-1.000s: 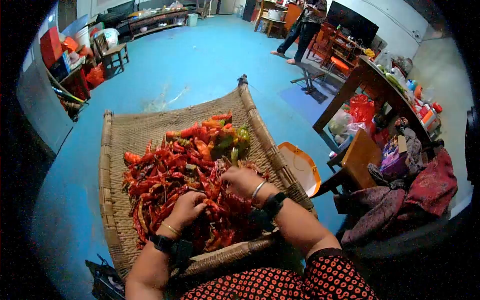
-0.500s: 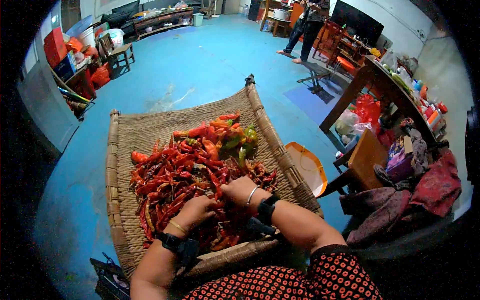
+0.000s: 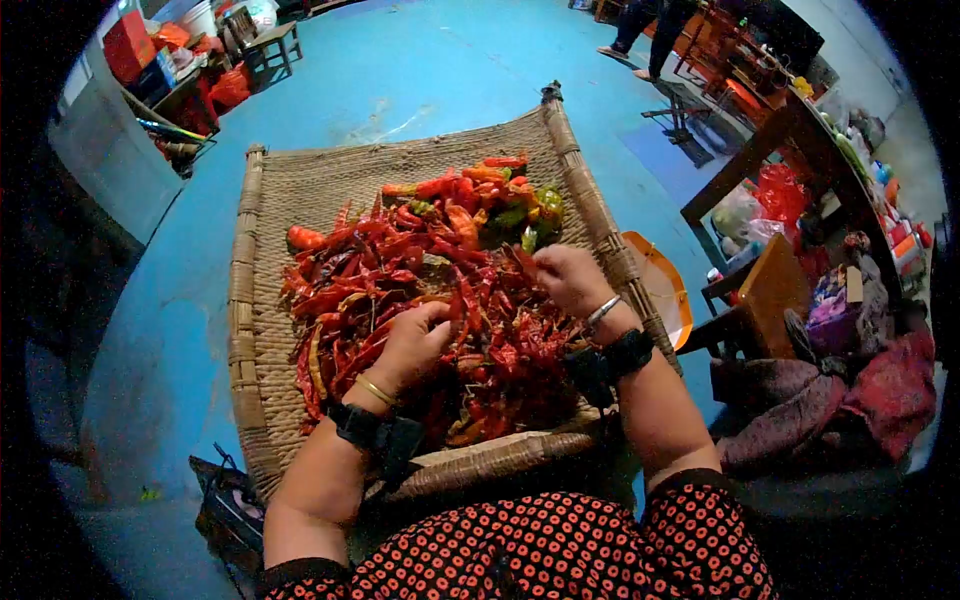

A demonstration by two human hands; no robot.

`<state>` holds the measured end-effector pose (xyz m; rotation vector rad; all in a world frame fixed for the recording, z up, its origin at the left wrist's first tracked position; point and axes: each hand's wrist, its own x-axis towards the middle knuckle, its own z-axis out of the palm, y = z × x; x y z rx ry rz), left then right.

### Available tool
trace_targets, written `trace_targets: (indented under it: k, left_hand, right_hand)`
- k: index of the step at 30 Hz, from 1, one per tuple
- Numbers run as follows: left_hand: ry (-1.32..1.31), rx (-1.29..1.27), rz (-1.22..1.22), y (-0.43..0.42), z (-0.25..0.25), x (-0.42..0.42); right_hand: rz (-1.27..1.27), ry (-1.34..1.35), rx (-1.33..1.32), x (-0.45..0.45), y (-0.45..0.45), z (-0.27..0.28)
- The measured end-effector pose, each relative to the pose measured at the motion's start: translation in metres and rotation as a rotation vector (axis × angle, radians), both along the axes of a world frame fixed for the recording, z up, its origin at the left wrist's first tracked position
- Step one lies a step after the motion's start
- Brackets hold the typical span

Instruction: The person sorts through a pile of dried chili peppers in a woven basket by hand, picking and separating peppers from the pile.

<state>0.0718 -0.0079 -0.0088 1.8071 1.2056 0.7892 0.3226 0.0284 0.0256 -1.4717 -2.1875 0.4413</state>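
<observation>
A heap of dried red chilies (image 3: 350, 270) lies in a woven bamboo tray (image 3: 242, 330) in front of me. Fresher red, orange and green peppers (image 3: 540, 212) sit at its far right. My left hand (image 3: 412, 345) is over the middle of the heap, thumb and fingers pinched together; what they hold, if anything, is hidden among the chilies. Farther right, my right hand (image 3: 575, 282) is closed just above the pile, with a dried red chili (image 3: 524, 263) at its fingertips. Both wrists carry a bracelet and a black strapped device.
An orange-rimmed white container (image 3: 660, 290) stands right of the tray. Beyond it are a wooden table (image 3: 745, 150) with bags beneath and draped cloths (image 3: 790, 420). A small stool (image 3: 275, 45) and bags are at back left. Another person's legs (image 3: 665, 35) show at back right.
My hands have moved apart: the right went up and to the right, and a chili now shows at its fingertips. The left stays over the heap. The view has tilted downward.
</observation>
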Motion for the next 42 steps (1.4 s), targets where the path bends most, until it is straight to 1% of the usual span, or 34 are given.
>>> trace_targets:
  k: [1,2,3,5,6,7,8,9,11,12,13,15,16,17,19,21,23,24,25,27,28,29,31,33,35,36,37,39,41,42]
  left_hand:
    - [-0.005,0.000,-0.009,-0.001,0.004,0.002]
    - [-0.003,-0.012,0.002,-0.003,0.006,0.002]
    - [-0.001,-0.026,0.011,-0.004,0.005,0.002]
    - [-0.053,0.000,-0.017,-0.004,0.002,0.005]
    - [-0.041,-0.011,-0.005,-0.005,0.005,0.005]
    - [-0.028,-0.022,0.007,-0.005,0.007,0.005]
    - [-0.027,0.021,-0.002,-0.005,0.006,0.005]
    - [-0.030,0.021,-0.013,-0.005,0.005,0.005]
    - [-0.120,-0.061,-0.014,-0.003,0.002,0.005]
    - [-0.137,-0.135,-0.007,-0.002,0.004,0.006]
    - [-0.135,-0.138,-0.013,-0.004,0.008,0.008]
    - [-0.145,-0.174,0.056,-0.007,0.020,0.008]
    - [-0.186,0.049,-0.003,0.001,0.002,0.006]
    - [-0.173,0.042,0.006,0.000,-0.003,0.002]
    - [-0.092,0.204,0.084,-0.003,0.012,0.005]
    - [-0.097,0.200,0.101,-0.001,0.011,0.003]
    - [-0.219,-0.112,0.034,-0.003,0.022,0.005]
    - [-0.271,-0.185,0.045,-0.008,0.033,0.009]
    - [-0.264,-0.190,0.053,-0.008,0.032,0.010]
    - [-0.479,-0.326,-0.028,-0.008,0.026,0.011]
    - [-0.441,-0.286,-0.026,-0.010,0.028,0.012]
    - [-0.434,-0.288,-0.018,-0.011,0.028,0.013]
    - [-0.461,-0.305,-0.014,-0.012,0.026,0.014]
    - [-0.473,-0.357,0.016,-0.010,0.025,0.015]
    - [-0.222,-0.117,-0.065,-0.009,0.021,0.013]
    - [-0.049,-0.030,-0.122,-0.005,0.007,0.008]
    - [-0.050,-0.030,-0.124,-0.004,0.000,0.005]
    - [0.136,0.056,-0.285,-0.003,-0.011,0.003]
    - [0.108,0.028,-0.314,-0.002,-0.015,0.002]
    - [0.148,0.084,-0.385,-0.003,-0.013,0.001]
  right_hand:
    - [-0.076,0.142,0.005,0.003,0.001,0.005]
    - [-0.138,0.214,-0.042,0.010,0.003,0.014]
    - [-0.254,0.316,-0.062,0.010,0.006,0.019]
    - [-0.323,0.891,-0.092,0.019,-0.001,0.036]
    - [-0.338,0.886,-0.084,0.025,-0.001,0.038]
    - [-0.475,1.191,-0.033,0.031,0.001,0.038]
    - [-0.608,1.497,0.025,0.039,0.004,0.036]
    - [-0.666,1.193,0.126,0.050,0.006,0.034]
    - [-0.745,1.947,0.002,0.063,0.002,0.023]
    - [-0.802,2.037,-0.080,0.070,0.005,0.020]
    - [-0.809,2.038,-0.076,0.077,0.006,0.015]
    - [-0.774,1.969,-0.225,0.081,0.008,0.009]
    - [-0.679,1.907,-0.237,0.077,0.009,0.005]
    - [-0.680,1.914,-0.255,0.070,0.010,-0.001]
    - [-0.459,1.420,-0.283,0.033,0.003,0.016]
    - [-0.199,1.075,-0.551,0.002,-0.009,0.025]
    - [0.125,0.488,-0.331,-0.025,-0.015,0.013]
    - [0.235,0.422,-0.278,-0.036,-0.021,0.006]
    - [0.241,0.429,-0.284,-0.044,-0.025,0.003]
    - [0.354,0.221,-0.258,-0.055,-0.030,-0.001]
    - [0.350,0.167,-0.282,-0.058,-0.032,-0.003]
    - [0.357,0.174,-0.286,-0.059,-0.031,-0.006]
    - [0.395,0.055,-0.259,-0.059,-0.028,-0.005]
    - [0.275,0.230,-0.270,-0.047,-0.025,-0.005]
    - [0.092,0.427,-0.380,-0.030,-0.016,0.013]
    - [-0.055,0.672,-0.425,-0.021,-0.013,0.019]
    - [-0.207,0.916,-0.464,-0.013,-0.012,0.026]
    - [-0.357,1.306,-0.386,0.005,-0.013,0.044]
    - [-0.434,1.570,-0.251,0.041,0.001,0.030]
    - [-0.497,1.687,-0.151,0.049,0.000,0.033]
